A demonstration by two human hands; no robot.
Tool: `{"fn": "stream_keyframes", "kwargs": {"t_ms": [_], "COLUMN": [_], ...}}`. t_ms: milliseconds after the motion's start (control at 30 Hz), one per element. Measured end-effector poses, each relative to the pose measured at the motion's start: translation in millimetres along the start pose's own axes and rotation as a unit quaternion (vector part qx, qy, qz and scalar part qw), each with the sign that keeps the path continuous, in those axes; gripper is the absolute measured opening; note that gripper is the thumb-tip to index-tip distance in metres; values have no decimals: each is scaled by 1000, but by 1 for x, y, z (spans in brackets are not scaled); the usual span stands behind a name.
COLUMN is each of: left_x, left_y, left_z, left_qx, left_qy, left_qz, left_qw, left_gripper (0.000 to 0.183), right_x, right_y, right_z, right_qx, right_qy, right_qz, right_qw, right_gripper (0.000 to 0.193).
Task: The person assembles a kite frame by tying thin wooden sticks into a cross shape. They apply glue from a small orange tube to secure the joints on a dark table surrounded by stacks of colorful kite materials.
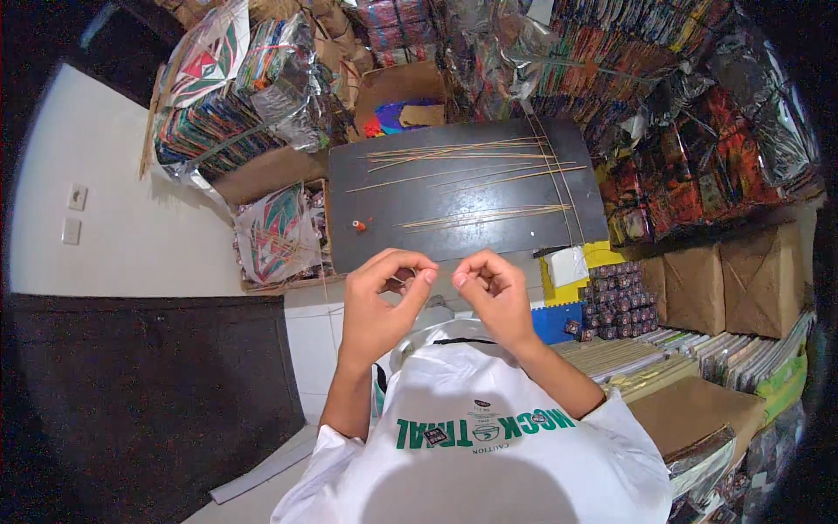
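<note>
My left hand (389, 297) and my right hand (494, 293) are held up in front of my chest, just off the near edge of the dark table (375, 249). Each is closed in a pinch, thumb against forefinger, with a small gap between the two hands. Whatever the fingertips hold, if anything, is too fine to make out. On the tabletop lie several thin wooden sticks in loose groups, a far bundle (454, 153) and a near bundle (489, 217). Two more sticks (559, 179) cross them at the right end. A small spool of orange-red thread (359, 226) stands at the left.
Left of the table, a cardboard box (327, 236) holds a patterned paper kite (281, 231). Stacked kites (218, 122) in plastic rise behind it. Wrapped bundles (716, 157) line the right, above brown parcels (759, 279) and a pile of small dark boxes (618, 301).
</note>
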State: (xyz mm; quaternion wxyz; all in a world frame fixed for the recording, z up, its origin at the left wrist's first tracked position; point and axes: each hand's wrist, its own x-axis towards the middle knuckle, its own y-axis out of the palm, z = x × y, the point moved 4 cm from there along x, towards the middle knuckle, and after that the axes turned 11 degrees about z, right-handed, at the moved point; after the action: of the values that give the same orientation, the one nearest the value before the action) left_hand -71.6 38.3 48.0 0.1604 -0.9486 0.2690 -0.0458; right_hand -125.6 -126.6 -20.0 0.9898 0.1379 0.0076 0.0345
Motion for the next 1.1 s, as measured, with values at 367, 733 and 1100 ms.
{"fn": "stream_keyframes", "kwargs": {"t_ms": [367,733,1100], "left_x": [0,2,4], "left_y": [9,14,16], "left_z": [-4,-5,-1], "left_qx": [23,66,69], "left_qy": [39,49,42], "left_qz": [-31,-20,6], "left_qw": [999,996,997], "left_gripper": [8,8,11], "right_x": [-1,1,4], "right_y": [6,7,6], "right_z": [-1,-9,-11], "right_qx": [108,189,238], "right_qy": [92,100,120], "right_qz": [6,9,-7], "right_qw": [990,977,964], "right_gripper": [5,14,11]}}
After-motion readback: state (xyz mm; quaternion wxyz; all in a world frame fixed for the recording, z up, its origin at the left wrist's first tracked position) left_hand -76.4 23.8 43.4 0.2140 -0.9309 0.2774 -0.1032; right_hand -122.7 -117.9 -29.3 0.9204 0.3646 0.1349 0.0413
